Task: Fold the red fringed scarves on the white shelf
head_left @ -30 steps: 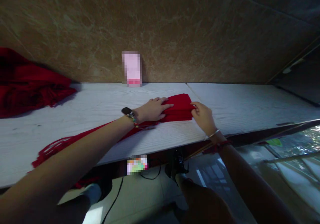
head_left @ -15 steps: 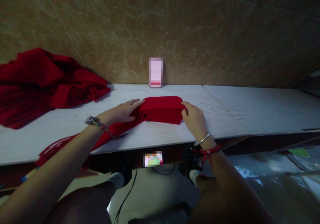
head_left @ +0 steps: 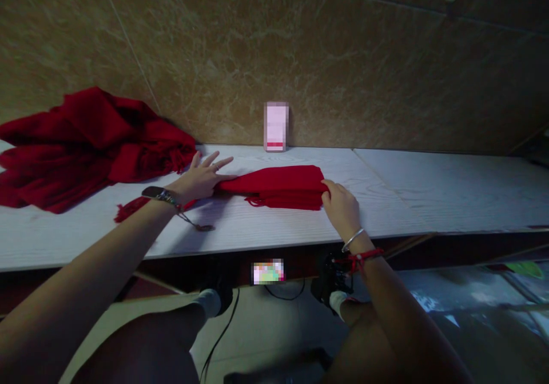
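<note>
The folded red scarf (head_left: 278, 185) lies on the white table (head_left: 429, 195), about midway between the back edge and the front edge. The left hand (head_left: 205, 177) lies open and flat on the scarf's left end, with its fingers spread. The right hand (head_left: 341, 205) is curled around the right end and pinches the folds. A fringe (head_left: 128, 208) trails out to the left. A pile of red scarves (head_left: 86, 143) sits by the back edge on the left. A small pink box (head_left: 275, 126) stands at the back edge. The scarf looks soft, light and floppy. It would likely fall open if lifted by one end, so both folded ends look best to hold.
</note>
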{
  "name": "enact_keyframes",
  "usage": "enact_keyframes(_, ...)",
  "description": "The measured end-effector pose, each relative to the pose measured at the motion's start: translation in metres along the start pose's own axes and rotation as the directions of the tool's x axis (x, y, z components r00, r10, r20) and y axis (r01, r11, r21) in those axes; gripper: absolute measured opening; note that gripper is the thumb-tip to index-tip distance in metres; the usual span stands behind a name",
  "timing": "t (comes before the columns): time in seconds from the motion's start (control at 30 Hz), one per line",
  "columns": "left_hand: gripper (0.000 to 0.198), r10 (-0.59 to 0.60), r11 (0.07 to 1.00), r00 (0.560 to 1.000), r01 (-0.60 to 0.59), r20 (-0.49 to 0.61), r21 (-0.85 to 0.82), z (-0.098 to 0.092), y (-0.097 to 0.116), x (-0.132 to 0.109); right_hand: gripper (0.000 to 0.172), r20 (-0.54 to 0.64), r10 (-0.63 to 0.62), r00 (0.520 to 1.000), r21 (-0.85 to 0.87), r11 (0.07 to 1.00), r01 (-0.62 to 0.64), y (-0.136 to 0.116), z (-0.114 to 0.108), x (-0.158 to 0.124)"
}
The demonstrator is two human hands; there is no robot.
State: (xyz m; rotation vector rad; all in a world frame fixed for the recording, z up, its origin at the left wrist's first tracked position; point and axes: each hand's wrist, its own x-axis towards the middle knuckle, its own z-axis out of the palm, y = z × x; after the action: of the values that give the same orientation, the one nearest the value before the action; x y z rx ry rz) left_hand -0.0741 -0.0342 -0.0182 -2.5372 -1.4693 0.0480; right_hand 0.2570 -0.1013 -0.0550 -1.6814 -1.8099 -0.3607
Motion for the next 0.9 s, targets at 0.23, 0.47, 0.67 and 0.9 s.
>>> enact_keyframes(0.23, 0.068, 0.017, 0.971, 0.982, 0.029, 0.188, -0.239, 0.009, 0.015, 0.011, 0.037, 0.036, 0.027, 0.999, 0.01, 1.0, -0.028, 0.019, -0.007, 0.006)
enact_keyframes(0.47, 0.074, -0.155, 0.976, 0.963, 0.184, 0.222, -0.115, 0.02, 0.035, -0.006, 0.039, 0.034, -0.017, 0.999, -0.004, 1.0, 0.017, 0.023, -0.009, 0.005)
enact_keyframes(0.67, 0.078, 0.023, 0.974, 0.978, 0.026, 0.208, -0.226, -0.02, 0.081, 0.013, 0.037, -0.012, -0.132, 0.991, 0.037, 0.99, 0.133, 0.024, -0.009, 0.007)
enact_keyframes(0.9, 0.063, 0.214, 0.912, 0.969, -0.242, -0.12, -0.331, -0.026, 0.124, 0.049, 0.034, -0.099, -0.174, 0.98, 0.153, 0.97, 0.188, 0.027, -0.009, 0.011)
